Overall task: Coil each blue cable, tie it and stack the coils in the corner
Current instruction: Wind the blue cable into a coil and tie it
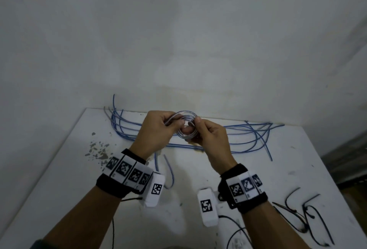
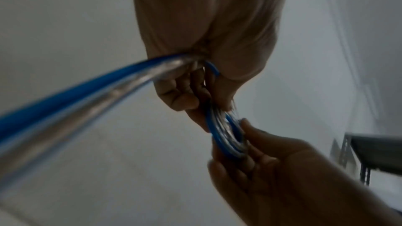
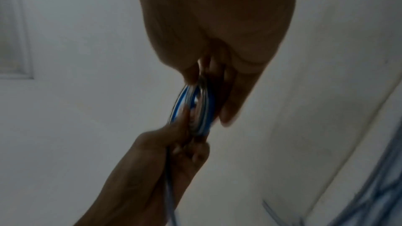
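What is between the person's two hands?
In the head view, a small coil of blue cable, gripped by the left hand and right hand.

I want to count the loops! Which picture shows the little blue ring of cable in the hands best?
The head view: the coil faces the camera as a full ring between the left hand and right hand, though its loops blur together. Both wrist views show it edge-on, blurred and partly hidden by fingers.

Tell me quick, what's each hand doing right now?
Left hand: pinching the blue cable coil.
Right hand: also gripping that coil, from the opposite side.
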The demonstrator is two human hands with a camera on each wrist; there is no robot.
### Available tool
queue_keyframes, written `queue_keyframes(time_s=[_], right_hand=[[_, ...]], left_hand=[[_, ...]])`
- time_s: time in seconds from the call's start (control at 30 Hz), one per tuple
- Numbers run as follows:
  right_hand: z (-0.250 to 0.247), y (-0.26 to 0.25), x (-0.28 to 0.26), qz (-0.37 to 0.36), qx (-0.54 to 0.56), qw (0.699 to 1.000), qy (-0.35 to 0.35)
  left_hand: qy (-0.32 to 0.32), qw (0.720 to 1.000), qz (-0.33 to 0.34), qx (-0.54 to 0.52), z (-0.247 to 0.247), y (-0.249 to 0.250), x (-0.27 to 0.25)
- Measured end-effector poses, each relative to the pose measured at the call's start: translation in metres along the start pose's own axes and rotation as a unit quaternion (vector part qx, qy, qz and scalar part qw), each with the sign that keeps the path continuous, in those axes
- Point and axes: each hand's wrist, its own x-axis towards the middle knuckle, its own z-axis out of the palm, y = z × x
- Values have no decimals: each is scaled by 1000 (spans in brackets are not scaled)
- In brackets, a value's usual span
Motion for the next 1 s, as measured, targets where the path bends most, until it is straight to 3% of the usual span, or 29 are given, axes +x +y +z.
queue_keyframes(time_s=[0.07, 0.17, 0.23, 0.33, 0.43, 0.57, 0.63, 0.7, 0.77, 0.83, 0.93, 1.0], right_hand=[[-13, -10, 6, 9, -76, 993, -88], [-24, -27, 13, -63, -259, 949, -168], [-23, -31, 14, -114, -340, 916, -179], [-22, -25, 14, -163, -365, 905, -146], [-18, -12, 10, -192, -358, 909, -90], [-5, -4, 2, -149, -205, 967, -11], [2, 4, -4, -95, -73, 993, -9], [8, 20, -7, -35, 0, 998, -55], [16, 31, -7, -6, -35, 989, -142], [22, 34, -5, -48, -111, 975, -186], [20, 35, -1, -201, -267, 935, -120], [9, 43, 2, -274, -370, 885, -71]], left_hand=[[-57, 996, 22, 69, -12, 1, 5], [-139, 985, 23, 103, -20, 7, 12], [-158, 982, 23, 98, -22, 10, 15], [-151, 986, 21, 68, -20, 7, 14], [-137, 990, 7, 17, -16, 0, 11], [-88, 995, -4, -41, -7, -2, 8], [-27, 997, -12, -77, -2, 0, 8], [21, 991, -27, -129, 4, 4, 10], [38, 981, -47, -183, 9, 9, 12], [45, 977, -57, -199, 13, 13, 13], [99, 973, -68, -196, 6, 11, 18], [138, 968, -86, -194, -2, 7, 21]])
